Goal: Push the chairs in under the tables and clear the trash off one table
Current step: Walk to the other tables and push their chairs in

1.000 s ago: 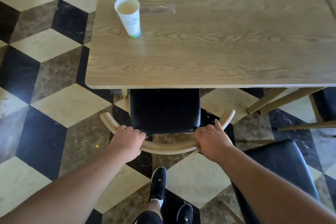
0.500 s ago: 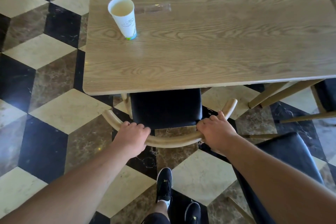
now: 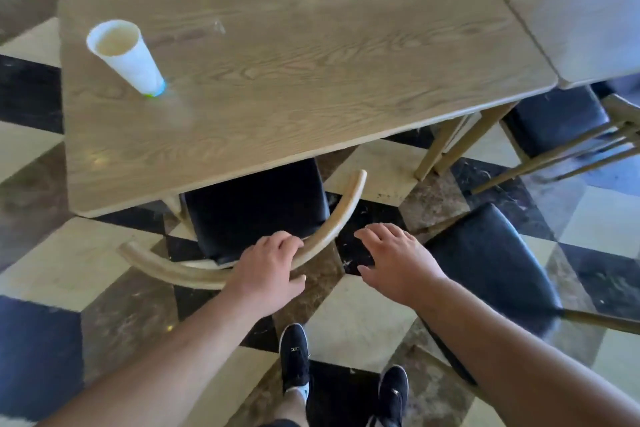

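Observation:
A wooden table fills the upper view. A chair with a black seat sits partly under its near edge, its curved wooden back rail facing me. My left hand rests on that rail, fingers curled over it. My right hand hovers off the rail to the right, fingers spread, holding nothing. A white paper cup stands on the table's left part. A clear plastic wrapper lies beside it, faint and blurred.
A second black-seated chair stands out from the table at my right. Another table adjoins at the far right with a chair beneath. More chairs line the far side. My feet stand on checkered floor.
My right hand has let go of the chair's back rail and moved right, opening. The left hand has slid rightward along the rail. The view has swung to the right.

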### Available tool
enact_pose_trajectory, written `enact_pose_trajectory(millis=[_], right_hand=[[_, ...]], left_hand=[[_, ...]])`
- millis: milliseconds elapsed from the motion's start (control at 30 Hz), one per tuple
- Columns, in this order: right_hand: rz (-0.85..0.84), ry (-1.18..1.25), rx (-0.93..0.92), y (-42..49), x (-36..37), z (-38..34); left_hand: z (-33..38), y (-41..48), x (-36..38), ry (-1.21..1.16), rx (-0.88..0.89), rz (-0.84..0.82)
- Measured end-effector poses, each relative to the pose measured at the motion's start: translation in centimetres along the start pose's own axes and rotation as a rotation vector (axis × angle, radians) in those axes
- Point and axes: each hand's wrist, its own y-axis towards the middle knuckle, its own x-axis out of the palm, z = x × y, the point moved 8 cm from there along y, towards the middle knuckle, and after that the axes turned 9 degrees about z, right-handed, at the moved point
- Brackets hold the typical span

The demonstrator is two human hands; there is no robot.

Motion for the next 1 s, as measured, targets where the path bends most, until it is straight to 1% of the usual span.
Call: enact_pose_trajectory(millis=[133, 200, 333, 467, 567, 667, 800, 900, 1000], right_hand=[[-0.038, -0.004, 0.149, -5.7, 0.5, 7.2], [-0.041, -0.006, 0.206, -8.9, 0.8, 10.7], [-0.016, 0.004, 0.297, -15.0, 1.0, 17.2], [0.021, 0.063, 0.410, -21.5, 1.1, 23.2], [0.046, 0.081, 0.465, -26.6, 1.0, 27.6], [0.068, 0.040, 0.475, -31.0, 0.3, 32.1], [0.080, 0.012, 0.503, -35.2, -1.0, 37.2], [0.043, 0.020, 0.550, -38.1, -1.3, 39.2], [0.014, 0.039, 0.593, -40.0, -1.8, 39.7]], left_hand=[[7.3, 2.0, 0.4, -0.009, 0.123, 0.167], [10.9, 2.7, 0.9, -0.016, 0.159, 0.202], [18.0, 3.2, 3.9, -0.003, 0.193, 0.100], [25.4, 2.6, 8.3, 0.019, 0.166, -0.098], [30.8, 2.0, 11.1, 0.105, 0.167, -0.230], [35.8, 1.8, 12.5, 0.156, 0.168, -0.260], [41.5, 2.2, 13.3, 0.141, 0.164, -0.246], [44.5, 1.6, 13.5, 0.116, 0.172, -0.251], [46.1, 1.1, 13.5, 0.092, 0.186, -0.265]])
